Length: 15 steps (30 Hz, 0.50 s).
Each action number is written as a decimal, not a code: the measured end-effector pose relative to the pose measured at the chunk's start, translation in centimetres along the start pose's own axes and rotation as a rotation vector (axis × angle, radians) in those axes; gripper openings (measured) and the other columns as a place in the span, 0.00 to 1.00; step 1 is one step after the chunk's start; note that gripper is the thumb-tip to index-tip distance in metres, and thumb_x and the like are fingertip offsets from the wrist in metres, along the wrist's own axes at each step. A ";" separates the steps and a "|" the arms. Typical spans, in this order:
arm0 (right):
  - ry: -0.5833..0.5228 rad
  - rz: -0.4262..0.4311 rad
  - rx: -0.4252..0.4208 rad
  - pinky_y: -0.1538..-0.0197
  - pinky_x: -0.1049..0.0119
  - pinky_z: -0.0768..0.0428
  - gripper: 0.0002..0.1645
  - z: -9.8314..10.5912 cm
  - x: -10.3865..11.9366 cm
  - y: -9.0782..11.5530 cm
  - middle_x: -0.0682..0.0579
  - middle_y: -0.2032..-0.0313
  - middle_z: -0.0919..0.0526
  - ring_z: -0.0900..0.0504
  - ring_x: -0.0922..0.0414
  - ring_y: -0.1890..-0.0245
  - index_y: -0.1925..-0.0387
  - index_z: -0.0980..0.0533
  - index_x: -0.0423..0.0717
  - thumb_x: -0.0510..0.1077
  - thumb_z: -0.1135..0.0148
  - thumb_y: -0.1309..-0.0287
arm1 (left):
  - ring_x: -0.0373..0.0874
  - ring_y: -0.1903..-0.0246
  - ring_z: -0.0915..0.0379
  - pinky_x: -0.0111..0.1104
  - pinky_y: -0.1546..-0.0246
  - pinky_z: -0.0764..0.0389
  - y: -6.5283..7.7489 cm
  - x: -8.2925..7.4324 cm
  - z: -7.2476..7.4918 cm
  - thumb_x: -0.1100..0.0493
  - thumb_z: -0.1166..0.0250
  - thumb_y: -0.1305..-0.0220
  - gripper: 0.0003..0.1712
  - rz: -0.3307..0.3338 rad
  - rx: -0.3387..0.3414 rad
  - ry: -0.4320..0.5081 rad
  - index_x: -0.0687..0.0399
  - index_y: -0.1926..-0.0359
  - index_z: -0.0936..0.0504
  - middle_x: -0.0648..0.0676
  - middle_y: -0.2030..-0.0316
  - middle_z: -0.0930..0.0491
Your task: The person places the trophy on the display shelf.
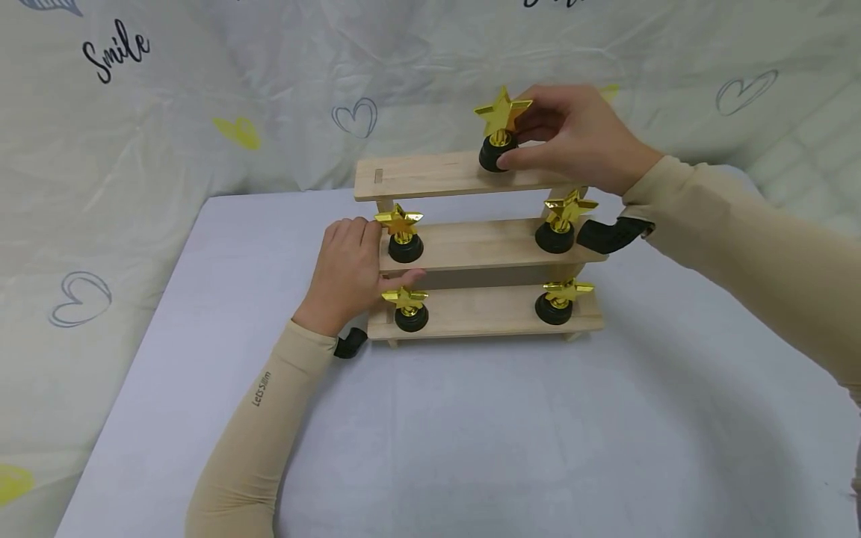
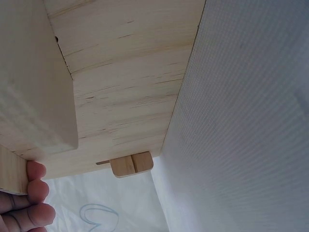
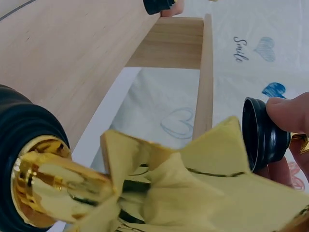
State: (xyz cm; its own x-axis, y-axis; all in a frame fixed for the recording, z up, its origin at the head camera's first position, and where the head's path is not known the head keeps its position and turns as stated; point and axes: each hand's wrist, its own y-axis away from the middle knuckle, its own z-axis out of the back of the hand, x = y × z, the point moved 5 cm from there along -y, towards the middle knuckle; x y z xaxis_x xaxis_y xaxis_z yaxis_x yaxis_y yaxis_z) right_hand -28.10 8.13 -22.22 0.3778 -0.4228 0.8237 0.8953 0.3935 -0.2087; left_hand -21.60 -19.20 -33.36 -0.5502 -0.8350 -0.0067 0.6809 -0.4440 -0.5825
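My right hand [image 1: 578, 134] pinches a gold star trophy [image 1: 501, 112] by its round black base, above the top board of a three-tier wooden shelf [image 1: 417, 179]. In the right wrist view the hollow underside of that black base [image 3: 263, 137] shows, apart from the board. My left hand [image 1: 346, 269] grips the left side of the shelf, thumb in front at the middle tier. Its fingertips [image 2: 38, 212] touch the wood in the left wrist view. Star trophies stand at the middle tier's left [image 1: 405, 243] and right [image 1: 554, 235] ends.
On the bottom tier, one star trophy [image 1: 410, 314] stands at the left and another [image 1: 554, 305] at the right. A white cloth [image 1: 471, 433] covers the table under the shelf. Behind hangs a pale sheet [image 1: 282, 67] printed with hearts and words.
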 end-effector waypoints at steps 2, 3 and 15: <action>0.018 -0.008 0.008 0.47 0.79 0.22 0.23 -0.1 -0.1 -0.1 0.58 0.56 0.17 0.17 0.62 0.53 0.53 0.21 0.48 0.40 0.24 0.53 | 0.53 0.70 0.33 0.43 0.60 0.30 0.0 0.0 0.0 0.19 0.40 0.54 0.48 0.003 0.000 0.003 0.59 0.55 0.24 0.56 0.74 0.28; 0.021 -0.014 0.014 0.47 0.79 0.22 0.23 -0.2 -0.1 -0.2 0.58 0.56 0.17 0.17 0.62 0.53 0.53 0.21 0.48 0.41 0.24 0.53 | 0.53 0.70 0.33 0.43 0.60 0.30 0.0 0.0 0.0 0.19 0.41 0.53 0.48 0.004 0.003 0.002 0.59 0.55 0.24 0.56 0.73 0.28; 0.061 -0.049 0.056 0.49 0.78 0.21 0.21 -1.1 -0.8 -0.7 0.56 0.59 0.17 0.16 0.62 0.57 0.57 0.22 0.47 0.45 0.24 0.53 | 0.52 0.71 0.33 0.42 0.62 0.30 -0.1 -0.1 0.0 0.20 0.41 0.52 0.47 -0.002 0.015 0.009 0.58 0.54 0.23 0.56 0.74 0.28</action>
State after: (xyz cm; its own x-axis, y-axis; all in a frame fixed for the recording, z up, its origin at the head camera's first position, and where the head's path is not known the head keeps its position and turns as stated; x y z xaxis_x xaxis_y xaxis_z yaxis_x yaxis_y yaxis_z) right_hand -28.79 7.29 -23.27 0.3494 -0.4907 0.7982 0.8990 0.4158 -0.1378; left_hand -21.65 -19.03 -33.32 -0.5554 -0.8315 -0.0127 0.6871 -0.4503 -0.5702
